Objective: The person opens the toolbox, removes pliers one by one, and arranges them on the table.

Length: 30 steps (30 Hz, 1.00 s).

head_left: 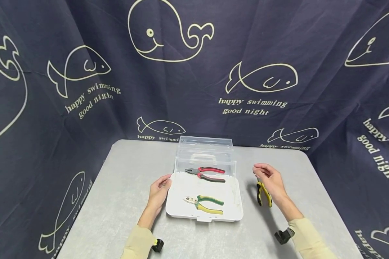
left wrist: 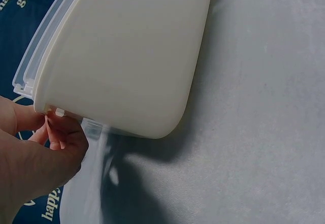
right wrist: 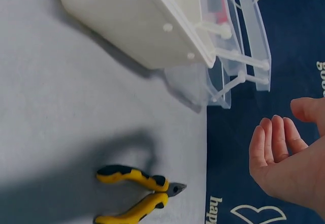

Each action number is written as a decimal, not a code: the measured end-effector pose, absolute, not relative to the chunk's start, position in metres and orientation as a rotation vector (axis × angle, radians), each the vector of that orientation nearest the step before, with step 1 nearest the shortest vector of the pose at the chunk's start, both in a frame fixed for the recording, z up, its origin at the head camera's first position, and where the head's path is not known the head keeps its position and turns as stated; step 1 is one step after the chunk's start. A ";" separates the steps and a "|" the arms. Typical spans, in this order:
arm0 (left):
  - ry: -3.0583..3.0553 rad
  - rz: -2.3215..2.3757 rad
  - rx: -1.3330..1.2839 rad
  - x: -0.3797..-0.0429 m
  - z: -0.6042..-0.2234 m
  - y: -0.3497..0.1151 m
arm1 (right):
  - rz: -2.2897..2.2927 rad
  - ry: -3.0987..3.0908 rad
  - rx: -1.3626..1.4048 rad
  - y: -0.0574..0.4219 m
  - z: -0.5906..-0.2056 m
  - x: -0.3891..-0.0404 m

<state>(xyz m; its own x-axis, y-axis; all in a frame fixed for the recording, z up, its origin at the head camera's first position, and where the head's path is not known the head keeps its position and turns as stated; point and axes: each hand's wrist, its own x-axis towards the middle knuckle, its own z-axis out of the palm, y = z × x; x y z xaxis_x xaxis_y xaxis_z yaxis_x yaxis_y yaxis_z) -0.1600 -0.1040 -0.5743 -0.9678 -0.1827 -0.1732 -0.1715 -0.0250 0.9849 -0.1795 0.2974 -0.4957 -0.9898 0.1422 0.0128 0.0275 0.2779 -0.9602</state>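
Note:
A white toolbox [head_left: 178,207] stands open, its clear lid and trays [head_left: 183,158] folded to the back. My left hand [head_left: 157,194] holds its left side near the back corner; in the left wrist view, thumb and fingers pinch the rim. Inside lie green-and-yellow pliers [head_left: 210,204]. Red-and-black pliers [head_left: 210,174] lie farther back, where the clear trays meet the white box. My right hand [head_left: 273,185] hovers right of the box with loosely bent fingers and holds nothing. Beneath it, yellow-and-black pliers [right wrist: 137,196] lie on the table, apart from the hand and partly hidden in the head view.
The grey table [head_left: 116,201] carries the box near its middle. Dark blue curtains [head_left: 194,90] with white whale and fish drawings hang behind and at both sides. A small black device [head_left: 283,235] sits on the right wrist, and another [head_left: 157,245] on the left.

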 end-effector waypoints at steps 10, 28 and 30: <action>-2.199 -2.224 0.393 -0.154 -0.554 -0.100 | 1.928 -2.379 -0.132 0.281 -0.490 -0.180; -2.176 -2.231 0.377 -0.160 -0.574 -0.105 | 1.984 -2.405 -0.082 0.247 -0.480 -0.180; -2.166 -2.237 0.382 -0.159 -0.573 -0.103 | 2.006 -2.401 -0.079 0.243 -0.479 -0.180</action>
